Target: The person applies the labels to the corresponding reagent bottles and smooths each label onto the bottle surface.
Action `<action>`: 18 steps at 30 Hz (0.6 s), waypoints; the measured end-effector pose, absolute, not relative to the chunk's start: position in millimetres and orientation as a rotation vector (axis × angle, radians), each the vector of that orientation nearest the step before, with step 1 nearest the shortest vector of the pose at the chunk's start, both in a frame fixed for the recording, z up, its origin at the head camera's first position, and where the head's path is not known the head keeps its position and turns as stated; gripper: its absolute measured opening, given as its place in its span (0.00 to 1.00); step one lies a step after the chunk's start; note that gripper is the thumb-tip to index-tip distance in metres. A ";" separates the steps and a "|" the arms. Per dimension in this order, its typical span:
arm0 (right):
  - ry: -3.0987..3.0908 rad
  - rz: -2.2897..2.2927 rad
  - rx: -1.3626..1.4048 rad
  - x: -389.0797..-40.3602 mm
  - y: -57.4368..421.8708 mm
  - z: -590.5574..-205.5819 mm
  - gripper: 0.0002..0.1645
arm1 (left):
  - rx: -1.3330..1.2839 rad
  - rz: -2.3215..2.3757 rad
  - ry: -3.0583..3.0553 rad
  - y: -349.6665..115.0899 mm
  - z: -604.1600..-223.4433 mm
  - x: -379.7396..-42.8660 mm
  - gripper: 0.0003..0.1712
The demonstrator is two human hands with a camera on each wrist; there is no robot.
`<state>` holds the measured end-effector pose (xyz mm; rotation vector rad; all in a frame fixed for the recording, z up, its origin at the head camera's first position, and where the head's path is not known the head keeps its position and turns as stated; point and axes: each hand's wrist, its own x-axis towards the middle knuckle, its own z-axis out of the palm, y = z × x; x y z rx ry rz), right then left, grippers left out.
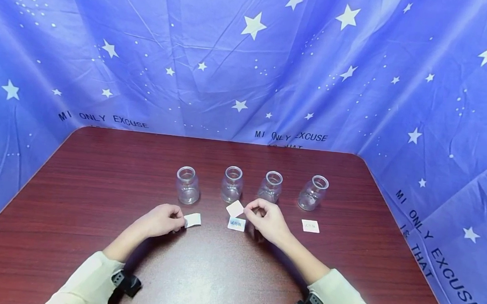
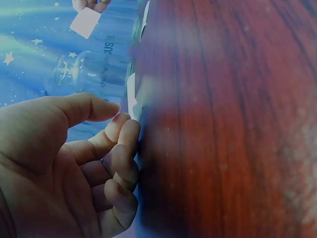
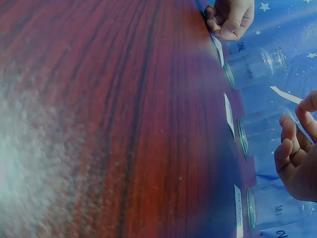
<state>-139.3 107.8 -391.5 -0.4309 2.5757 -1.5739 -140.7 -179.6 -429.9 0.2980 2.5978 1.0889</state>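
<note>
My left hand (image 1: 163, 221) pinches the edge of a small white label (image 1: 192, 219) low at the table, in front of the leftmost glass jar (image 1: 188, 186). In the left wrist view its thumb and index fingertips meet at that label (image 2: 132, 101). Off the tabletop, my right hand (image 1: 269, 220) pinches a pinkish label (image 1: 235, 208) by its corner between thumb and finger. This raised label overlaps the foot of the second jar (image 1: 232, 186) in the head view. Just below it lies a label with blue printed characters (image 1: 236, 224).
A third jar (image 1: 270, 185) stands behind my right hand. Farther right is another open glass jar (image 1: 313, 194), with a pinkish printed label (image 1: 310, 226) flat before it. The dark red wooden table (image 1: 94, 172) meets a blue starry curtain (image 1: 214, 91) at the back and sides.
</note>
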 end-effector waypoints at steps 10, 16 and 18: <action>2.621 -1.553 -0.430 -137.7 105.6 -390.5 0.05 | 0.291 1.202 2.739 -167.3 -424.8 -142.5 0.05; 2.672 -1.546 -0.410 -150.9 106.1 -416.2 0.04 | 0.294 1.320 2.747 -150.1 -418.5 -142.7 0.05; 2.681 -1.553 -0.421 -153.7 106.2 -422.9 0.04 | 0.303 1.359 2.746 -144.5 -416.1 -143.0 0.04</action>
